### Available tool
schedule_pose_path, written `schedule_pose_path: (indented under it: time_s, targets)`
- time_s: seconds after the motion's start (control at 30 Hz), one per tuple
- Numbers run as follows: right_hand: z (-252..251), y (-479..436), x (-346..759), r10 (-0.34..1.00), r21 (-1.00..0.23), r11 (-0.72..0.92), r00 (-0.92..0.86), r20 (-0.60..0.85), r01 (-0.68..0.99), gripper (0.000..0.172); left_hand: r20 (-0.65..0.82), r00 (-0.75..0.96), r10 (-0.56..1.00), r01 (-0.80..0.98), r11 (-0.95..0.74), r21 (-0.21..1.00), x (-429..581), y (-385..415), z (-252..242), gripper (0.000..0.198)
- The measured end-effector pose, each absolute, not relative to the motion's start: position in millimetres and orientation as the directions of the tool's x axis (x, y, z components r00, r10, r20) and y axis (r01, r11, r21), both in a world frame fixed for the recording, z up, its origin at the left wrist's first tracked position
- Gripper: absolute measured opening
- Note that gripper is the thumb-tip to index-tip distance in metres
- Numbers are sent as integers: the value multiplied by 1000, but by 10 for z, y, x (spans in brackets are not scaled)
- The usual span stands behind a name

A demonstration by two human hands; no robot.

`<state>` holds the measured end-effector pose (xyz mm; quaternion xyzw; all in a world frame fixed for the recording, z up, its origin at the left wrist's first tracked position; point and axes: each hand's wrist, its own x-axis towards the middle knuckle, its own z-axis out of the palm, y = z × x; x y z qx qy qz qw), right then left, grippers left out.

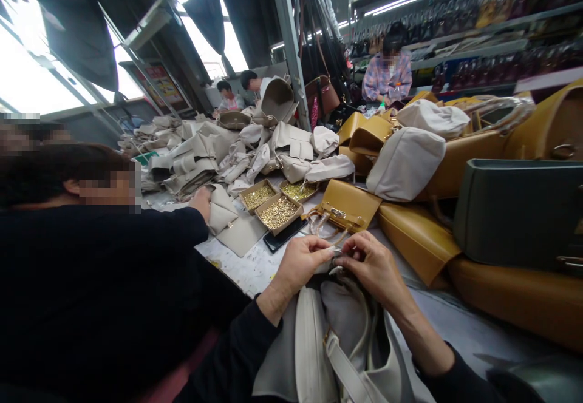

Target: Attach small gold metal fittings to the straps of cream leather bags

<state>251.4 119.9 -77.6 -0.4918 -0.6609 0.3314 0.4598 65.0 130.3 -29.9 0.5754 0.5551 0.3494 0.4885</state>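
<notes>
Head view: the left hand [298,263] and right hand [373,266], fingertips close together, pinch a small pale piece [336,256] atop the off-white handbag [312,342] between the forearms. Just beyond lies a mustard handbag [350,203]; left of it, a cardboard tray [290,223] of gold fittings [277,211] overlaps a black phone [283,237], near a co-worker's hand [201,201] touching a pale bag [222,209].
</notes>
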Motion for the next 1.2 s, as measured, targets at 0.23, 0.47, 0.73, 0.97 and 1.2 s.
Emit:
schedule_pose_path:
  time_s: [0.23, 0.47, 0.73, 0.97, 1.2]
  targets:
    - [-765, 1252, 2501, 985, -933, 160, -107, 132, 322, 15, -144, 145, 979, 262, 102, 960, 673, 1309, -292, 25]
    - [-737, 1252, 2484, 976, -925, 207, -126, 175, 319, 11, -124, 113, 986, 299, 85, 950, 672, 1302, -319, 20]
    - [-802, 1239, 2441, 963, -875, 266, -84, 254, 405, 6, -111, 59, 992, 324, 86, 942, 725, 1307, -360, 21]
    - [-784, 1232, 2423, 977, -898, 213, -58, 207, 384, 6, -115, 191, 975, 340, 44, 939, 689, 1202, -330, 36]
    - [-747, 1269, 2425, 973, -900, 230, -78, 216, 371, 13, -6, 133, 991, 611, -78, 788, 748, 1174, -251, 28]
